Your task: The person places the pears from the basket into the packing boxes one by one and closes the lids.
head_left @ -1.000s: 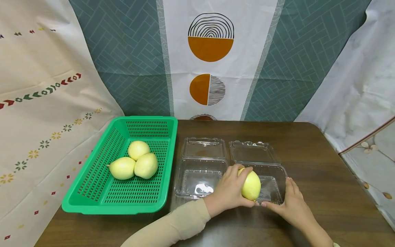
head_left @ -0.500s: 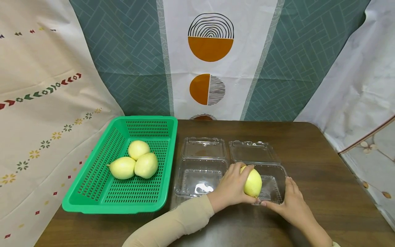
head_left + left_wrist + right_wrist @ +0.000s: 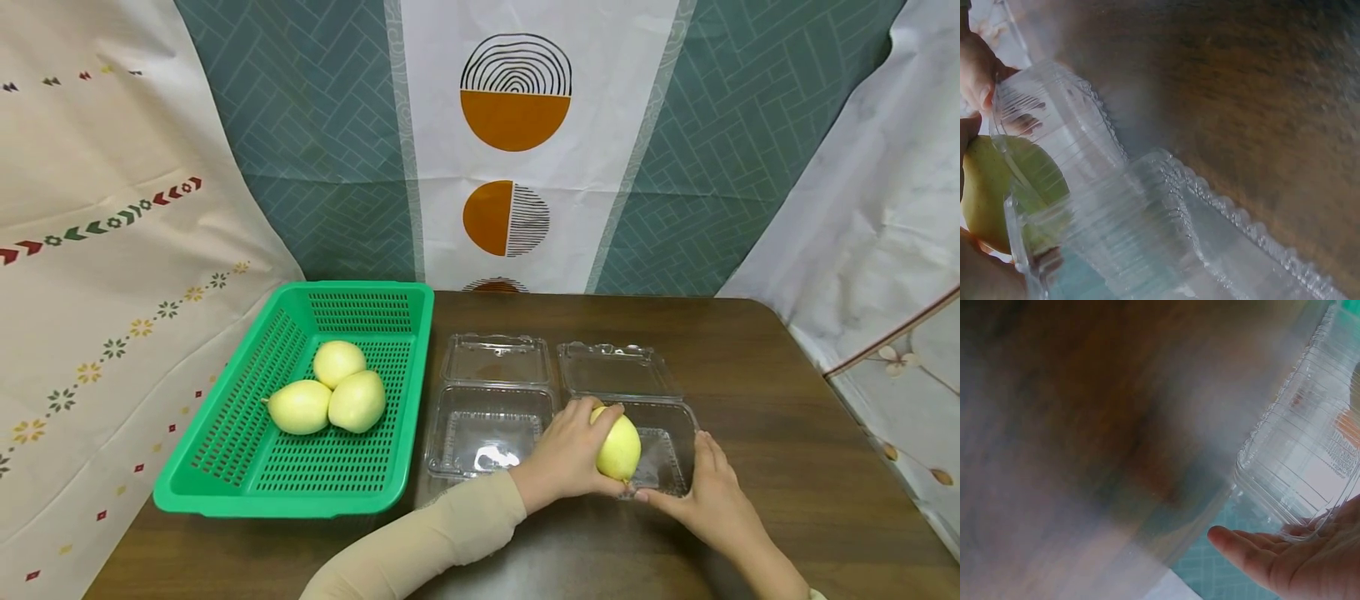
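Note:
Pale yellow-green and stemmed, a pear point(image 3: 619, 448) is gripped by my left hand point(image 3: 573, 454) over the left part of the right-hand clear plastic clamshell box point(image 3: 660, 454). The fingers lie over its far left side and the thumb is near its stem end. In the left wrist view the pear point(image 3: 1013, 194) shows partly through the clear plastic wall. My right hand point(image 3: 716, 500) touches the same box at its near right corner, thumb along the front rim and straight fingers against the right side. In the right wrist view the fingers point(image 3: 1244, 550) extend beside the clear wall.
A second clear clamshell box point(image 3: 491, 429), lid folded back, stands just left of the first. Further left is a green perforated basket point(image 3: 292, 504) with three pears point(image 3: 356, 402) inside. The brown wooden table point(image 3: 780, 417) meets patterned cloth at its back and sides.
My left hand has shifted slightly right with the pear, which sits a little further into the box. The right hand stays in place at the corner.

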Demonstrator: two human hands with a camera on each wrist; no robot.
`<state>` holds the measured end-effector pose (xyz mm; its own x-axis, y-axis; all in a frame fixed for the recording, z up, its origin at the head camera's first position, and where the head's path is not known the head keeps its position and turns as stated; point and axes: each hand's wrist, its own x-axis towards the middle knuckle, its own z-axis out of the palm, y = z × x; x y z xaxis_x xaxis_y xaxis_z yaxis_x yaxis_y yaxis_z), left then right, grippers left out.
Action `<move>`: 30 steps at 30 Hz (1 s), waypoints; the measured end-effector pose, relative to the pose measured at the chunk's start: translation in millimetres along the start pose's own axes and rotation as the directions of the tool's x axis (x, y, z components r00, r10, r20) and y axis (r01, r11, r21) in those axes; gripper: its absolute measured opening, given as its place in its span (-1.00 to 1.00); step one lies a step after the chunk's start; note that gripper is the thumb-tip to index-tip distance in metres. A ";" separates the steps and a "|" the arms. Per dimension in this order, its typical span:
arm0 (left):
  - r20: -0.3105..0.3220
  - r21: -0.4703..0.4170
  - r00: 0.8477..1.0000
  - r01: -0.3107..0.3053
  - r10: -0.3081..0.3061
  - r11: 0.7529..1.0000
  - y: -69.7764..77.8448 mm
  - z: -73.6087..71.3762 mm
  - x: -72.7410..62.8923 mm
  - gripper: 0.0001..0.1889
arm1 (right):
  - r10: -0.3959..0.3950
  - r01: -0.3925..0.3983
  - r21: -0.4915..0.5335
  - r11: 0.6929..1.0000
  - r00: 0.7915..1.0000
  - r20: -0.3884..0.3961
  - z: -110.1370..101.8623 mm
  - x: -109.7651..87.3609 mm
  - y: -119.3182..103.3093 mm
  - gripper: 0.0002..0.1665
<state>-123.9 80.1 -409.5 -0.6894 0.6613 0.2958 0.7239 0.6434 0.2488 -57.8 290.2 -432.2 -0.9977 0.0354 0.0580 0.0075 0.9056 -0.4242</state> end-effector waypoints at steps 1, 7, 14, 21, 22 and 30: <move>0.006 -0.002 1.000 -0.002 0.002 1.000 0.4 0.8 0.1 0.02 | 0.001 -0.001 -0.002 1.000 1.000 0.004 0.1 0.1 0.1 0.49; 0.028 0.004 1.000 -0.002 0.002 1.000 2.2 5.5 0.8 -0.01 | 0.020 -0.020 0.000 1.000 1.000 0.012 0.9 -1.0 -1.4 0.50; 0.072 -0.023 0.997 0.035 -0.033 0.999 3.2 8.4 2.8 -0.03 | 0.026 -0.026 -0.001 1.000 0.999 0.018 0.6 -1.5 -1.6 0.50; 0.079 -0.033 0.995 0.069 -0.066 0.997 1.7 10.7 4.1 -0.06 | 0.013 -0.013 -0.005 1.000 1.000 0.009 0.4 -2.1 -2.4 0.49; 0.081 -0.034 0.995 0.068 -0.065 0.997 1.2 10.9 4.5 -0.06 | 0.013 -0.013 -0.005 1.000 1.000 0.008 0.4 -2.0 -2.2 0.49; 0.108 -0.017 0.993 0.048 -0.046 0.999 -1.3 8.6 10.6 -0.07 | 0.004 -0.004 -0.005 1.000 1.000 0.004 -0.6 -1.4 -1.3 0.49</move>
<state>-132.4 89.6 -414.6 -0.7205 0.6690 0.1823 0.6904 0.6677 0.2785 -56.4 289.3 -431.2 -0.9979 0.0371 0.0530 0.0115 0.9076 -0.4197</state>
